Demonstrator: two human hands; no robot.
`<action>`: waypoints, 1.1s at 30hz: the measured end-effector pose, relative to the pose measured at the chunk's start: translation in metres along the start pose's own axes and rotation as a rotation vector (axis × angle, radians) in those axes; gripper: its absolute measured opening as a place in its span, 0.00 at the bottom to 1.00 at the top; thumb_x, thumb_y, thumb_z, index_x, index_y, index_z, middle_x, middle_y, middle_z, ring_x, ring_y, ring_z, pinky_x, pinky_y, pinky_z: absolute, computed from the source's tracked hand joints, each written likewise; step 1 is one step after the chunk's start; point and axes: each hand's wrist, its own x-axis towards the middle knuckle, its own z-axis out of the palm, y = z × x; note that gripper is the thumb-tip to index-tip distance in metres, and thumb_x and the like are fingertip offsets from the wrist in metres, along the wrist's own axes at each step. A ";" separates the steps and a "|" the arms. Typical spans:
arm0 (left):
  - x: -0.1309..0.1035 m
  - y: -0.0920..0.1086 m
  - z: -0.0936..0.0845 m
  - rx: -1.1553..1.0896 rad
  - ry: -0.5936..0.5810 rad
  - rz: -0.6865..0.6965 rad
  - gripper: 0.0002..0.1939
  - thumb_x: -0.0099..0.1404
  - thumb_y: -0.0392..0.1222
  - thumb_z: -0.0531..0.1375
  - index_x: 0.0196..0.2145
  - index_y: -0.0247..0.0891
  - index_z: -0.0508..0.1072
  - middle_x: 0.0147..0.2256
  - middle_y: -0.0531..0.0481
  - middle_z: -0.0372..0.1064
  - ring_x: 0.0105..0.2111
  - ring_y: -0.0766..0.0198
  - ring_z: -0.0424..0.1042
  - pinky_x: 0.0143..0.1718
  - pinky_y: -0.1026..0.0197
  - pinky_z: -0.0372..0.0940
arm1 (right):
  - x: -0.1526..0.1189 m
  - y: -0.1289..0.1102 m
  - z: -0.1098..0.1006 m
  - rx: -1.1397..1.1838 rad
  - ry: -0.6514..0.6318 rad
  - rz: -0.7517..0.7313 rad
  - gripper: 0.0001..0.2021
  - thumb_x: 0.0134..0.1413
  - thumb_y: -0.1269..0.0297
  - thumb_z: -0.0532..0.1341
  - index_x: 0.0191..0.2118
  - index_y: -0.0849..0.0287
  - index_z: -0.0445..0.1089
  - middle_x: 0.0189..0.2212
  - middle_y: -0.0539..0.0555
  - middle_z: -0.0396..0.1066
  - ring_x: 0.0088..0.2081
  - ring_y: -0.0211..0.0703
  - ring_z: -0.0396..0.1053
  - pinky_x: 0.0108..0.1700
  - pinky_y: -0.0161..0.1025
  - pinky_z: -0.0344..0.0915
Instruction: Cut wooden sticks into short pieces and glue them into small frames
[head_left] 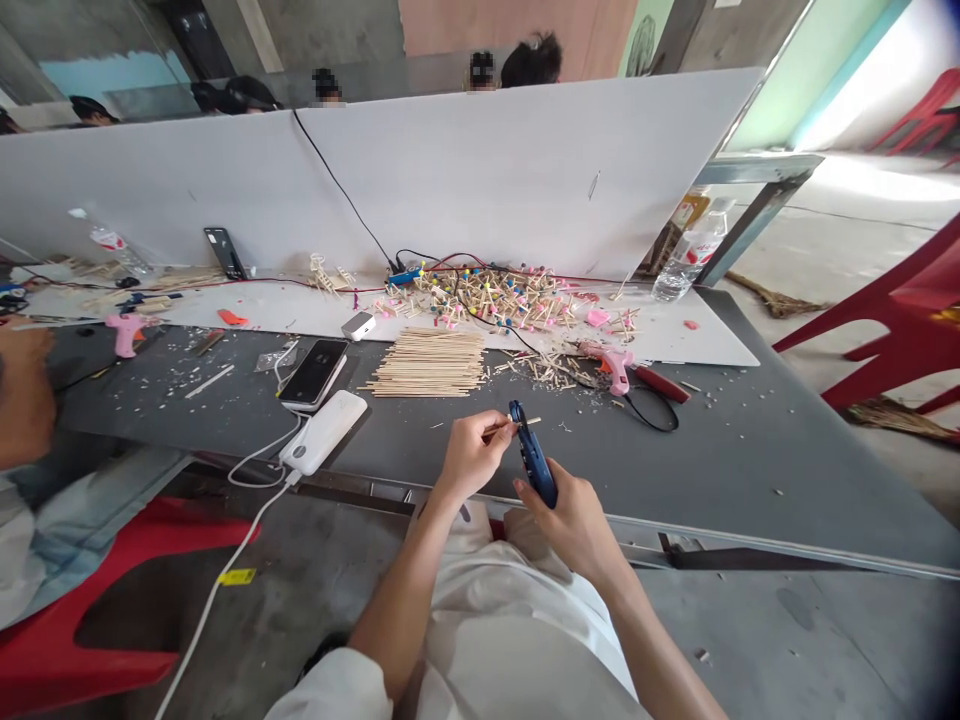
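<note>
My right hand (574, 515) is closed around the handles of a dark blue hand cutter (535, 462), whose jaws point up and away from me. Between the thumb and fingers of my left hand (476, 450) is a thin wooden stick (533, 420); its end passes through the cutter's jaws and sticks out to the right. Both hands are held over the near edge of the grey table. Just beyond them lies a row of long wooden sticks (429, 362), side by side. Short cut pieces (551, 372) are scattered to the right of the row.
A pink glue gun (616, 370) and a red-handled tool (660, 383) lie at right. Small stick pieces with coloured balls (487, 295) are heaped along the white panel. At left are a phone (315, 374) and a white power bank (324, 432) with cables. A co-worker's arm (26, 390) shows far left.
</note>
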 end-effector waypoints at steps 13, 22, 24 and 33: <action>-0.005 0.001 -0.001 -0.005 0.010 0.034 0.17 0.68 0.51 0.56 0.33 0.33 0.74 0.25 0.51 0.67 0.24 0.68 0.61 0.26 0.66 0.52 | -0.002 -0.002 0.001 0.030 0.005 -0.041 0.11 0.59 0.54 0.57 0.35 0.57 0.66 0.23 0.49 0.70 0.25 0.41 0.63 0.29 0.35 0.54; -0.004 -0.004 -0.002 0.008 -0.001 -0.004 0.16 0.66 0.50 0.58 0.31 0.34 0.73 0.24 0.51 0.67 0.24 0.67 0.62 0.26 0.66 0.53 | 0.000 0.002 0.003 -0.004 -0.012 -0.042 0.11 0.58 0.55 0.57 0.30 0.55 0.62 0.22 0.49 0.67 0.23 0.39 0.60 0.28 0.35 0.52; -0.004 -0.004 -0.003 0.002 -0.005 -0.004 0.16 0.66 0.51 0.58 0.31 0.34 0.73 0.24 0.51 0.67 0.24 0.67 0.63 0.26 0.66 0.53 | 0.000 0.001 0.003 -0.009 -0.010 -0.032 0.11 0.58 0.55 0.57 0.29 0.55 0.60 0.20 0.48 0.65 0.22 0.38 0.57 0.28 0.35 0.50; -0.003 -0.007 -0.002 -0.044 -0.026 -0.015 0.16 0.66 0.50 0.58 0.30 0.34 0.72 0.23 0.53 0.66 0.23 0.68 0.60 0.25 0.66 0.53 | 0.002 0.000 0.008 -0.016 0.002 0.016 0.09 0.59 0.58 0.56 0.30 0.54 0.59 0.21 0.47 0.65 0.23 0.39 0.57 0.28 0.35 0.49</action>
